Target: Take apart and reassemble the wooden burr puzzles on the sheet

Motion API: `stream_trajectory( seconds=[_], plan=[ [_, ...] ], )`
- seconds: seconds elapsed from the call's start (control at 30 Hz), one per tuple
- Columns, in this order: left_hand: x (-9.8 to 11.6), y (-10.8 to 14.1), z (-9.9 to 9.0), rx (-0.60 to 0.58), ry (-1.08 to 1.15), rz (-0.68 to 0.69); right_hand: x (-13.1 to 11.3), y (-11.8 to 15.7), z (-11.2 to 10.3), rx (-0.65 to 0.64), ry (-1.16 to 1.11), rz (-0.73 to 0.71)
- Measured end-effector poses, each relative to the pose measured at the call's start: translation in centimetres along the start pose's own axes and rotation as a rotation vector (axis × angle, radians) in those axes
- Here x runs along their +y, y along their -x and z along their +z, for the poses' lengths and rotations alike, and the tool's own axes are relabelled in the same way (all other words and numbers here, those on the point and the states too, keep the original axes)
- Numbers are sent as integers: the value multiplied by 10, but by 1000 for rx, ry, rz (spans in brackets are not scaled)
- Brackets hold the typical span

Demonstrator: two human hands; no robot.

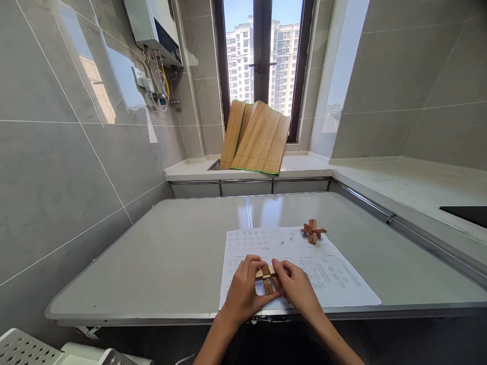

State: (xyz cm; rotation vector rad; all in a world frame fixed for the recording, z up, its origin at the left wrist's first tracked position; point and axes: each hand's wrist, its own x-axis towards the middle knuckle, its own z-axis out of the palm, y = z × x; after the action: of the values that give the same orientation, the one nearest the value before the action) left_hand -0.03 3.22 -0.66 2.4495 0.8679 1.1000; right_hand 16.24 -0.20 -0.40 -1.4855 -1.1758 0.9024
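Observation:
Between my hands, just over the front part of a printed instruction sheet (331, 284), is a small wooden interlocking puzzle (268, 287) made of crossed pale and darker brown pieces. My left hand (245, 289) curls round its left side, with the thumb reaching below it. From the right, my right hand (294, 286) pinches the puzzle's pale piece at the upper right. Fingers hide part of the puzzle. A second wooden interlocking puzzle (312, 231), brown and cross-shaped, rests on the sheet's far right corner, apart from both hands.
The sheet lies on a pale folding table (152, 263) with a seam down its middle. Behind it, a bamboo mat (262, 139) leans on the window ledge (304, 163). A white counter (426, 187) runs along the right. A perforated white plastic item (28, 350) stands at lower left.

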Motion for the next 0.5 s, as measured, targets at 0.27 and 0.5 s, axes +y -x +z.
stream_trajectory(
  seconds=[0.27,0.5],
  plan=[
    [3,-3,-4,0,147,-65,1,-7,-4,-275,-405,94],
    [1,-2,-3,30,152,-104,-8,-2,-10,-331,-397,78]
  ],
)
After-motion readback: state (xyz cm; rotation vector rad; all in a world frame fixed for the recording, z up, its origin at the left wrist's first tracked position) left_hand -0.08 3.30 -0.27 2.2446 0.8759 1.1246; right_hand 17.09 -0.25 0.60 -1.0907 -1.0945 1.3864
